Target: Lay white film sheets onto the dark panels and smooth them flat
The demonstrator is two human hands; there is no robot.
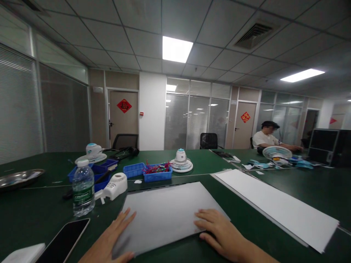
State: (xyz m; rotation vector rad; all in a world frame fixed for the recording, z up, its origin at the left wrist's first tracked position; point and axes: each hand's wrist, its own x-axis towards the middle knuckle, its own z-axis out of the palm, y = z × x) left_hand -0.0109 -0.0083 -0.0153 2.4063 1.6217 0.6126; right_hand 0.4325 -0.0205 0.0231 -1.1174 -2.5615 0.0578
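A flat, pale grey rectangular panel (164, 212) with a dark far edge lies on the green table in front of me; I cannot tell exactly what it is. My left hand (112, 237) is at its left edge, fingers spread and thumb apart near the front corner. Across its right side rests my right hand (219, 232), fingers stretched out and thumb by the front edge. Neither hand grips anything. Left of my left hand are a dark-screened phone (65, 241) and a water bottle (83, 190) standing upright.
Long white boards (274, 204) lie to the right. Behind the panel are a blue bin of red wires (157, 177), a white fan part (181, 162) and a white housing (116, 186). A metal tray (22, 179) sits far left. A person (267, 137) sits at the far right.
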